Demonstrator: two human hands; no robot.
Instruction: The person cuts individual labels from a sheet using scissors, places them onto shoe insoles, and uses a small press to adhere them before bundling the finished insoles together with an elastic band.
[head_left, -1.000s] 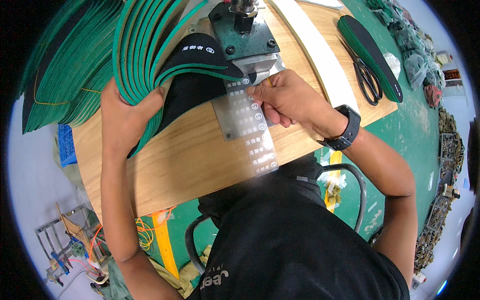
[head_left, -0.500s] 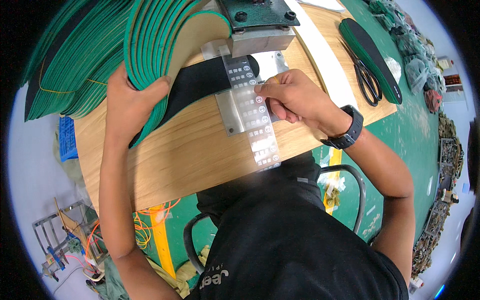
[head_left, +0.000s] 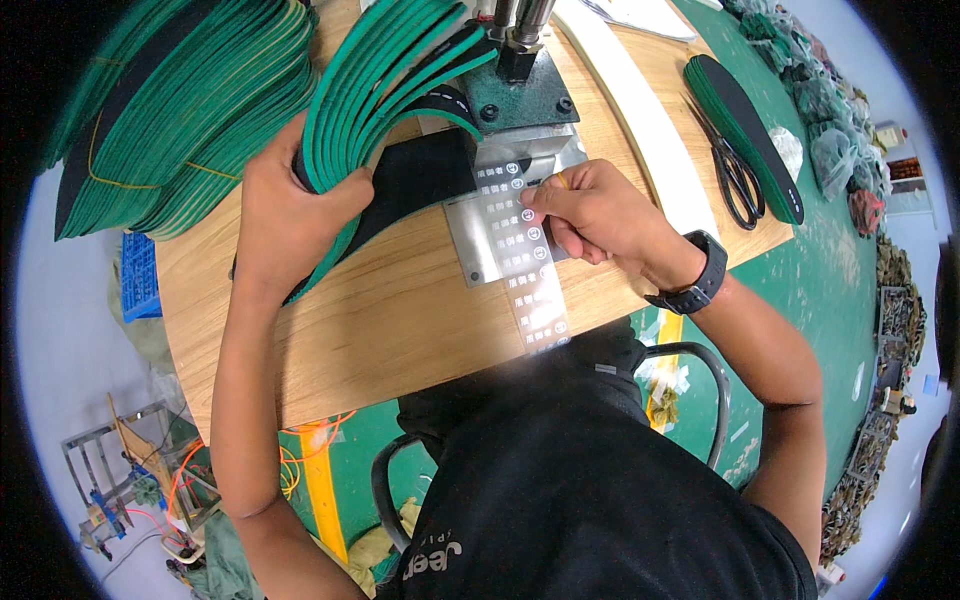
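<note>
My left hand [head_left: 290,220] is closed round a fanned stack of green-edged insoles [head_left: 350,110], thumb on the near side. Beside it a single black insole [head_left: 420,175] lies across a metal plate [head_left: 468,235], its far end hidden under the metal block [head_left: 525,148] of a press [head_left: 535,95]. A clear film strip [head_left: 535,285] with rows of white printed marks runs from the block over the plate to the table's front edge. My right hand [head_left: 610,215], wearing a black watch [head_left: 697,272], pinches the strip's right edge just before the block.
Large bundles of green insoles [head_left: 190,120] tied with yellow bands stand at the left. On the right lie black-handled scissors [head_left: 738,180], another insole stack [head_left: 745,135] and a long curved white piece [head_left: 635,110]. The wooden table's [head_left: 330,370] front edge is near my body.
The press block now covers the insole's far end, which showed before. My left hand and its stack have shifted right, and the stack's tips have fanned apart. The right hand still pinches the strip.
</note>
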